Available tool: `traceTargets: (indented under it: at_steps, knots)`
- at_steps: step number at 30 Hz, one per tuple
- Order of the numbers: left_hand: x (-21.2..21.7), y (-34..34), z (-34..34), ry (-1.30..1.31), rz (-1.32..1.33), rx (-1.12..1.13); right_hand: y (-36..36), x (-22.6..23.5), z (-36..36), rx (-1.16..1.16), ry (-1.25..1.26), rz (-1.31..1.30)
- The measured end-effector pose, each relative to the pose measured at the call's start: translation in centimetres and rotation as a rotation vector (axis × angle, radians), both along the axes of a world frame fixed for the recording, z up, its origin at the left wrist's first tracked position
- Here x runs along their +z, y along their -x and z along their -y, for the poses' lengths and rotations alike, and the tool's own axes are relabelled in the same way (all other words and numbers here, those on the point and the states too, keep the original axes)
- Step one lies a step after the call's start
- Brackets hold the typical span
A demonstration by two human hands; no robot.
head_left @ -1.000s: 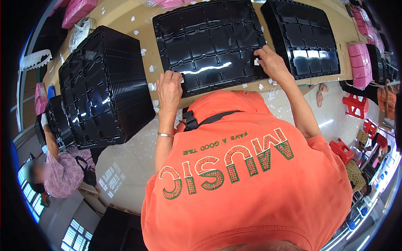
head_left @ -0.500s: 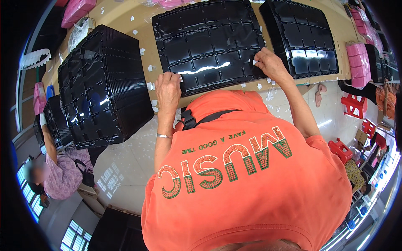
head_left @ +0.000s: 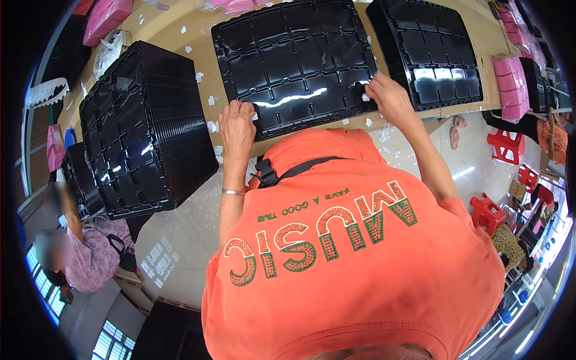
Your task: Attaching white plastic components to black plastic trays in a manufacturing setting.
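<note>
A black molded plastic tray point(head_left: 294, 60), glossy and divided into shallow rectangular sections, lies in front of me. My left hand point(head_left: 237, 127) is closed at its near left corner, fingers curled over the edge; a small white piece point(head_left: 255, 116) shows beside the thumb. At the near right corner my right hand point(head_left: 390, 101) has thumb and fingers pinched together. Another small white piece point(head_left: 365, 96) shows at those fingertips against the tray. The fingertips of both hands are partly hidden.
A tall stack of black trays point(head_left: 150, 126) stands at the left, another stack point(head_left: 429, 54) at the right. White scraps point(head_left: 199, 77) dot the brown table covering point(head_left: 207, 60). Pink bundles point(head_left: 512, 90) lie at the far right. A co-worker point(head_left: 90, 258) is at the left; red stools point(head_left: 504, 146) stand right.
Both hands stay at the tray's near corners. The white piece at my right fingertips sits slightly lower against the tray. The co-worker at the left has shifted, and the view has moved slightly.
</note>
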State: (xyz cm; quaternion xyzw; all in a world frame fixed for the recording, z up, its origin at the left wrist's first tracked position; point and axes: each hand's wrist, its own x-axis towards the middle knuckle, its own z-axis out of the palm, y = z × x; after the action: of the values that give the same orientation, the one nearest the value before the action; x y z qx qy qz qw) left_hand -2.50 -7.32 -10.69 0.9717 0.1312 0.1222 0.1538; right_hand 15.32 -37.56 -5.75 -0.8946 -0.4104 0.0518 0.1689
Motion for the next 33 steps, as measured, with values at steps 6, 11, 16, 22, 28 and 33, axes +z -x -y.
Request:
traceTargets:
  at_steps: [6,11,16,22,28,33]
  knots:
    - [0.2,0.6,-0.1,0.006,0.053,-0.009,5.5,-4.6,11.2,0.067,0.709,-0.441]
    - [3.1,6.5,1.8,-0.046,0.152,0.011,5.7,-0.9,7.4,-0.041,0.578,-0.735]
    - [2.0,11.1,2.7,0.057,0.034,0.249,2.8,1.9,2.3,0.018,0.467,-0.613]
    - [1.0,2.4,0.4,0.148,0.193,0.162,1.3,2.0,-2.9,0.203,0.232,-0.430]
    - [0.7,0.7,-1.1,0.094,0.009,-0.013,2.4,1.3,-1.9,0.178,0.217,-0.422]
    - [0.6,0.2,-1.2,-0.043,-0.145,-0.075,2.8,-0.2,-1.0,0.176,0.214,-0.386]
